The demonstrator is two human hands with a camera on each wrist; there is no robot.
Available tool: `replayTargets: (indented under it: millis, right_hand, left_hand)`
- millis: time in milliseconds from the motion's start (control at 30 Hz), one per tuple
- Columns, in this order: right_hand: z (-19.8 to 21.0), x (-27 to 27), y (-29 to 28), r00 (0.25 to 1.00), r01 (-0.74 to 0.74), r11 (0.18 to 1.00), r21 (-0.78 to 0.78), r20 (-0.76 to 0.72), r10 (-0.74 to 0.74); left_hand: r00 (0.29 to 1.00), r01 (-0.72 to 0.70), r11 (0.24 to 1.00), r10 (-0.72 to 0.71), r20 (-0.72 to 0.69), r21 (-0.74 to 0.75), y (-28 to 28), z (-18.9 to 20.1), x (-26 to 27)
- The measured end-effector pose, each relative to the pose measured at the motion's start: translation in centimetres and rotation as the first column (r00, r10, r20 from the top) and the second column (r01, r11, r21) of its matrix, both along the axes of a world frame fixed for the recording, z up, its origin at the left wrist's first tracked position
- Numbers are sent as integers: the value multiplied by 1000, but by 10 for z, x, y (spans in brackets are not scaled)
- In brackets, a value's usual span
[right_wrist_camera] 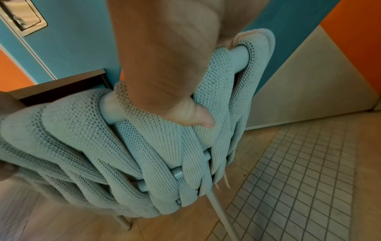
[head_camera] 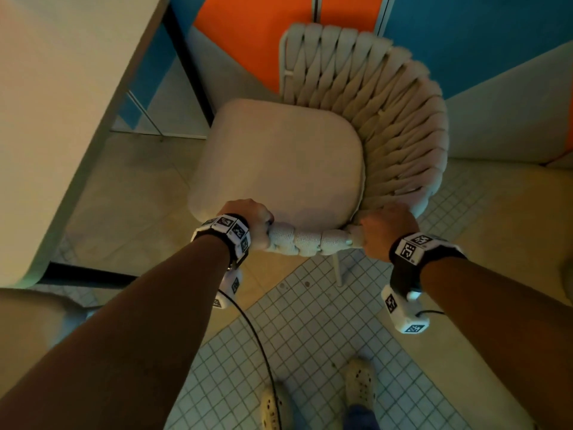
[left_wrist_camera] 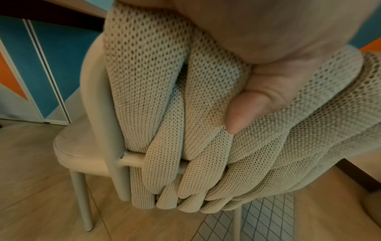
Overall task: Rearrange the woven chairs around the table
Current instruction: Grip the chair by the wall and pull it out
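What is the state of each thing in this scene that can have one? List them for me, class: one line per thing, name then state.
Woven chair: seat bare, nobody on it, gripped by its wrapped back rail, beside the table.
Left hand: curled round the rail's left end.
Right hand: curled round the rail at the right corner.
Table: visible part of its top bare.

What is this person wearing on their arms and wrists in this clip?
Forearms are bare, no sleeves. The left hand and right hand are gloveless. Each wrist carries a black band with white blocks printed with black-and-white square markers. A white marked box hangs under each wrist, and a thin black cable trails from it.
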State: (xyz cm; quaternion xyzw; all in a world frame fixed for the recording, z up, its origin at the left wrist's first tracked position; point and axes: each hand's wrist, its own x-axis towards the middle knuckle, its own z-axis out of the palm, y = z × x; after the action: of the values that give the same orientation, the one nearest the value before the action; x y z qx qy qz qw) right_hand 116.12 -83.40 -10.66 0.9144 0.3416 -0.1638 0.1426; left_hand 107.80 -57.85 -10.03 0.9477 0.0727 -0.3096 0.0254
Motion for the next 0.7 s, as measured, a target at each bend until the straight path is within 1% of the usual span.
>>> replayTargets:
  millis: [67,200,267,333,500,600,700]
  right_hand:
    - [-2,-7,8,999,33,999,6,-6,-33]
    - [-5,-12,24,998,65,997,28,6,-66]
    - [-9,-10,26,997,76,997,34,28,-77]
    - [-9,-8,26,996,79,996,32,27,-80]
    - [-8,4,17,998,60,996,68,23,-62]
    - [-6,16,8,999,23,999,48,28,-25]
    - [1,30,-1,1000,26,999,25,2,-26]
  left_hand:
    - [1000,1,1000,-1,1,0,10,1,-2]
    - [999,-44,999,44,30,1,26,3,0]
    - [999,-33,999,32,40,26,26,3,2]
    - [999,-30,999,28,45,30,22,6,2]
    - [997,-70,997,69,44,20,10,11,5]
    - [993,-91,996,92,77,-11,-3,9,10]
    - [990,-105,994,107,95,-29,-18,7,16]
